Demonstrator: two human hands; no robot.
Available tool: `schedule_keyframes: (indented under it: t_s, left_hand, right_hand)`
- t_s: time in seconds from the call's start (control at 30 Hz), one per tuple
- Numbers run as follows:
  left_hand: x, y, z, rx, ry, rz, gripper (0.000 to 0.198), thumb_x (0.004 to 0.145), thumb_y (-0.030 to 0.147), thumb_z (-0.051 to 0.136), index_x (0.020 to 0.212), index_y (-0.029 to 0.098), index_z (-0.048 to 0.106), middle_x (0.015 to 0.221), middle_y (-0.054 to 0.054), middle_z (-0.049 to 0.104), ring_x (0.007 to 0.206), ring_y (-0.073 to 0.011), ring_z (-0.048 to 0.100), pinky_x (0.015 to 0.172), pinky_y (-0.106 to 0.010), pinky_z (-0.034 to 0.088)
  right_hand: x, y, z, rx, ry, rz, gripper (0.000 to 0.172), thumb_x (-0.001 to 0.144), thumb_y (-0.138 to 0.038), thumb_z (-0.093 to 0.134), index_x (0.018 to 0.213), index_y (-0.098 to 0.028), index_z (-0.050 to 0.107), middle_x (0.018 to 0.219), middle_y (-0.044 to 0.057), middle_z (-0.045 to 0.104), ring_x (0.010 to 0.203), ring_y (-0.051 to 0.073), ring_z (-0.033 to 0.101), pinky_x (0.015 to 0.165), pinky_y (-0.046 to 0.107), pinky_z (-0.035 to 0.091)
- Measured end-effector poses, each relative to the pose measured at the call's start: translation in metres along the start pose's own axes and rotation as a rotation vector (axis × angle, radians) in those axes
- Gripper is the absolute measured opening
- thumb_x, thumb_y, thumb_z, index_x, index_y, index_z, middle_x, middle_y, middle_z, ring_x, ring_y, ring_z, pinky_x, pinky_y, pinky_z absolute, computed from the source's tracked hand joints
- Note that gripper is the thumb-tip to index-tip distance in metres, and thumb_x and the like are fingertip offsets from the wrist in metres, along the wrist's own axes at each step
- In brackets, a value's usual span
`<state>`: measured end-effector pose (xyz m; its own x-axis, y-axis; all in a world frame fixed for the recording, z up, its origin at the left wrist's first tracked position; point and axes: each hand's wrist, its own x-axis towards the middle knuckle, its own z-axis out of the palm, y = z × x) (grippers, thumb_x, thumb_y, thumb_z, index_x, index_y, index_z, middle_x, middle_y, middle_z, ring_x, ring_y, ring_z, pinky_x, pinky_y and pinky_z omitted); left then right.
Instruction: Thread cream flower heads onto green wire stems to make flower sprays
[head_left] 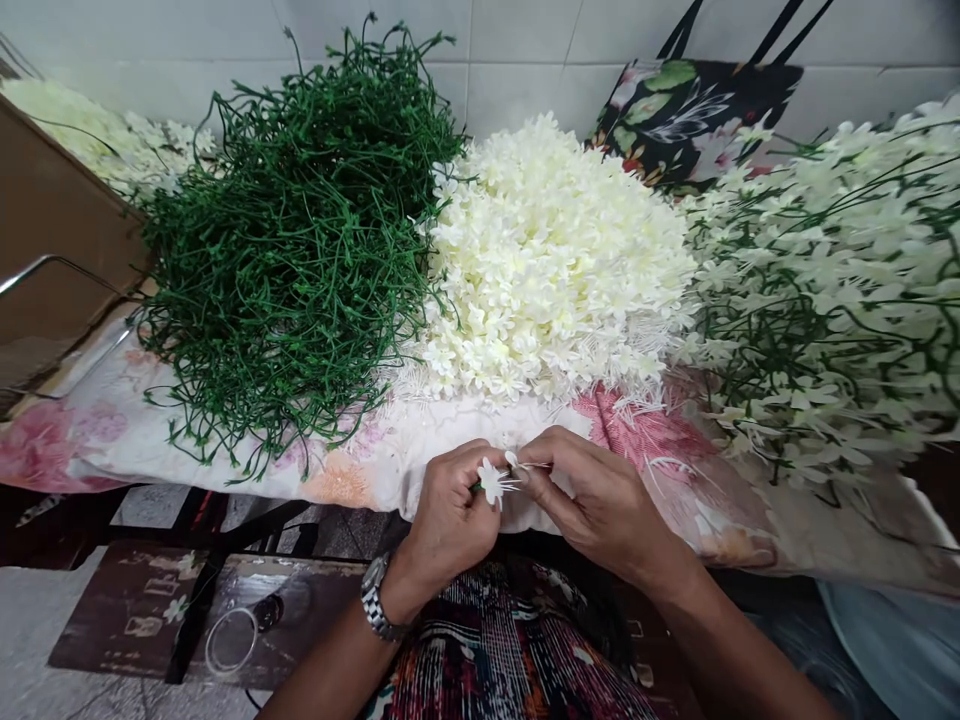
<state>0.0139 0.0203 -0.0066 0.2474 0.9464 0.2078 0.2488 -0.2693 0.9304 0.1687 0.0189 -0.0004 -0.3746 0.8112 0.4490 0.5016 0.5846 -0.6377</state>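
My left hand [457, 505] is closed, with a bit of dark green stem showing at its fingertips; most of that stem is hidden in the fist. A white artificial flower [493, 482] with thin white filaments sits at those fingertips. Close beside it, the thumb and forefinger of my right hand [589, 490] pinch a small white artificial blossom [511, 459]. Both hands meet over the front edge of the flowered cloth [352, 480]. Beyond them lie a tangled heap of green plastic stems [300, 240] and a mound of loose white blossoms [555, 260].
Flowered stems [832, 290] are piled on the right. A cardboard box [67, 220] stands at the left, with more white blossoms [120, 140] behind it. A black floral bag [690, 120] leans against the tiled wall [517, 35]. A clear ring-shaped item [231, 640] lies below the table.
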Motion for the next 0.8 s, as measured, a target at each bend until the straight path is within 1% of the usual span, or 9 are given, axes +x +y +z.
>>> schedule_keyframes:
  t_s: [0.03,0.13,0.2,0.27,0.4,0.53,0.67,0.8]
  left_hand:
    - [0.000,0.002,-0.001,-0.037,-0.008,-0.009,0.019,0.068,0.006,0.041,0.053,0.018,0.040,0.051,0.005,0.037,0.048,-0.0082,0.034,0.046,-0.019,0.027]
    - [0.000,0.007,-0.005,-0.093,-0.017,-0.018,0.021,0.072,0.009,0.043,0.053,0.017,0.041,0.052,0.005,0.038,0.048,-0.0076,0.034,0.046,-0.019,0.028]
    - [0.000,0.008,-0.006,-0.077,-0.016,0.005,0.021,0.072,0.007,0.043,0.054,0.017,0.042,0.052,0.005,0.037,0.048,-0.0073,0.034,0.046,-0.018,0.028]
    - [-0.002,0.009,-0.006,-0.043,-0.017,0.042,0.021,0.072,0.006,0.043,0.054,0.017,0.042,0.052,0.006,0.036,0.048,-0.0072,0.034,0.046,-0.018,0.027]
    - [-0.005,0.008,-0.005,0.028,-0.028,0.111,0.021,0.070,0.003,0.041,0.055,0.017,0.040,0.053,0.005,0.036,0.048,-0.0073,0.036,0.047,-0.018,0.027]
    - [-0.006,0.006,-0.002,0.063,-0.016,0.169,0.021,0.069,0.002,0.040,0.055,0.018,0.038,0.052,0.005,0.034,0.049,-0.0076,0.034,0.047,-0.018,0.027]
    - [-0.006,0.003,0.002,0.089,0.002,0.167,0.020,0.067,0.001,0.039,0.056,0.018,0.038,0.052,0.005,0.035,0.049,-0.0075,0.034,0.046,-0.018,0.026]
    - [-0.006,-0.001,0.005,0.118,0.027,0.140,0.019,0.064,0.002,0.038,0.054,0.018,0.037,0.051,0.005,0.034,0.048,-0.0080,0.033,0.046,-0.019,0.026]
  right_hand:
    - [-0.001,-0.001,-0.004,0.005,-0.005,0.016,0.007,0.084,-0.013,0.052,0.090,-0.016,0.054,0.073,0.002,0.057,0.066,0.011,0.055,0.059,0.022,0.046]
    - [-0.003,-0.005,-0.016,-0.018,0.037,0.030,0.018,0.081,-0.019,0.058,0.098,-0.015,0.055,0.080,0.004,0.059,0.071,0.012,0.056,0.063,0.024,0.048]
    - [-0.004,-0.008,-0.020,-0.032,0.091,-0.005,0.016,0.081,-0.017,0.057,0.097,-0.016,0.056,0.079,0.004,0.060,0.072,0.013,0.057,0.064,0.024,0.048]
    - [-0.003,-0.012,-0.021,-0.037,0.108,-0.051,0.014,0.081,-0.012,0.055,0.094,-0.016,0.056,0.079,0.004,0.060,0.072,0.013,0.057,0.063,0.024,0.048]
    - [-0.002,-0.014,-0.016,-0.059,0.052,-0.116,0.012,0.081,-0.006,0.051,0.087,-0.015,0.058,0.074,0.004,0.058,0.069,0.012,0.055,0.060,0.024,0.047]
    - [-0.003,-0.011,-0.010,-0.090,0.033,-0.113,0.012,0.084,-0.008,0.047,0.082,-0.015,0.056,0.069,0.003,0.056,0.066,0.012,0.052,0.058,0.025,0.046]
    - [-0.006,-0.007,-0.004,-0.079,0.027,-0.081,0.012,0.087,-0.010,0.044,0.082,-0.016,0.053,0.069,0.003,0.053,0.065,0.012,0.050,0.058,0.025,0.045]
    - [-0.007,-0.003,0.004,-0.085,0.056,-0.080,0.013,0.087,-0.009,0.042,0.081,-0.018,0.049,0.068,0.001,0.051,0.064,0.012,0.049,0.056,0.024,0.044]
